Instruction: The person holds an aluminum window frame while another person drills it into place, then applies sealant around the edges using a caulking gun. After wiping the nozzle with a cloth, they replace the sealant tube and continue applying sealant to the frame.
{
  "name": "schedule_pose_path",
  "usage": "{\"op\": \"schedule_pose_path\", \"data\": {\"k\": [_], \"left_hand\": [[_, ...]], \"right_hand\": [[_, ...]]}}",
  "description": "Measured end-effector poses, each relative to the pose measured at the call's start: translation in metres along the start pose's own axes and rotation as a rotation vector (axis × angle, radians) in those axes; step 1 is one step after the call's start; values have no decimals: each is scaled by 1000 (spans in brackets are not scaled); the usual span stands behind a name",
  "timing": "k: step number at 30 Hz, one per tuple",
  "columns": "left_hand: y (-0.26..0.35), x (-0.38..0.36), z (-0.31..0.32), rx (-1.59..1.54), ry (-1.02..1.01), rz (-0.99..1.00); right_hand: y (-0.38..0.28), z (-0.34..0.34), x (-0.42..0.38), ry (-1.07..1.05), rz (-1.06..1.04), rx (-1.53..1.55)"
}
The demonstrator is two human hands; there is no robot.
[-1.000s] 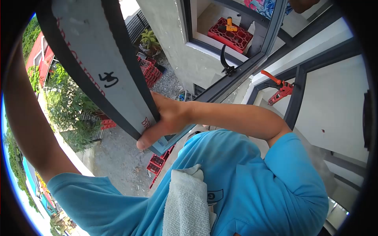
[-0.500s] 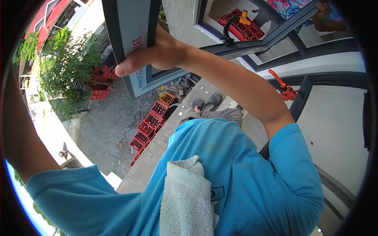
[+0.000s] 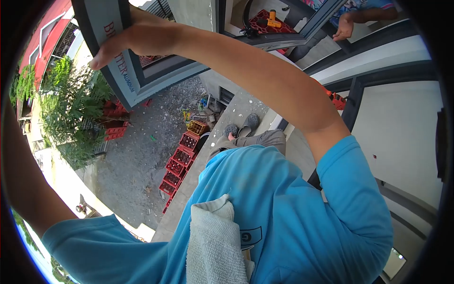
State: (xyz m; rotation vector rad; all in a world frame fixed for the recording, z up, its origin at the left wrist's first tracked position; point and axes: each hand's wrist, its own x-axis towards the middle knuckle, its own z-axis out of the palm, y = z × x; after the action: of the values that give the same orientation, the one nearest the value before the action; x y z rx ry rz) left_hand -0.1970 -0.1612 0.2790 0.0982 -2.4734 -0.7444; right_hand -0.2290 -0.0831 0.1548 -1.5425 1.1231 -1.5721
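Observation:
My right arm stretches up and across to a dark grey metal window sash [image 3: 124, 85] with red and blue lettering on its face. My right hand [image 3: 146, 38] is wrapped round the sash's upright, its thumb lying across the lettered face. The rest of its fingers are hidden behind the frame. My left arm [image 3: 35, 175] rises along the left edge of the view, and its hand is out of sight. A whitish towel [image 3: 215, 239] hangs down the front of my blue shirt.
Several red bottle crates [image 3: 182, 156] line the ground below the concrete ledge [image 3: 189, 189] by my feet. An orange tool [image 3: 336, 100] is at the grey frame on the right. Beyond the window opening are another person's hand [image 3: 344, 27] and a yellow-orange tool [image 3: 273, 19].
My right hand and the sash have moved left and up in the view. The other person's hand has shifted left in the window opening.

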Motion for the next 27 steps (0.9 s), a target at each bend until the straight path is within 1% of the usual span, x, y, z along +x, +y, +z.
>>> {"op": "schedule_pose_path", "data": {"k": [2, 4, 6, 7, 10, 12, 14, 16, 18, 20, 22, 24, 25, 26, 27], "left_hand": [[-2, -6, 7, -25, 10, -6], [-3, -7, 11, -45, 19, -4], [0, -9, 14, -71, 27, 1], [2, -6, 13, -73, 38, 10], [10, 10, -2, -68, 68, 33], [21, 32, -24, -35, 102, 59], [37, 60, -54, 36, 144, 96], [52, 80, -76, 114, 172, 113], [60, 91, -87, 210, 207, 110], [55, 92, -85, 316, 256, 111], [-2, 130, -122, 908, 58, 309], [-35, 137, -125, 844, 15, 453], [-42, 138, -119, 814, -5, 528], [-28, 130, -100, 503, 82, 268], [1, 110, -74, 188, 160, 10]], "right_hand": [[-1, 1, -4, 248, -196, -408], [-25, -5, -23, 173, 165, -287], [-12, -1, -47, 387, 133, -329], [-15, -6, -63, 365, 117, -425], [-22, -25, -117, 299, 172, -432], [-23, -45, -154, 234, 89, -517], [-51, -74, -203, 425, 99, -636], [-68, -100, -234, 529, 78, -597], [-85, -133, -268, 619, 88, -788], [-96, -169, -309, 737, 75, -905], [-105, -197, -346, 877, 75, -1049], [-100, -227, -392, 1042, 91, -1086], [-95, -242, -417, 1112, 117, -1099], [-88, -256, -444, 1186, 143, -1110], [-82, -265, -464, 1258, 167, -1119]]}}
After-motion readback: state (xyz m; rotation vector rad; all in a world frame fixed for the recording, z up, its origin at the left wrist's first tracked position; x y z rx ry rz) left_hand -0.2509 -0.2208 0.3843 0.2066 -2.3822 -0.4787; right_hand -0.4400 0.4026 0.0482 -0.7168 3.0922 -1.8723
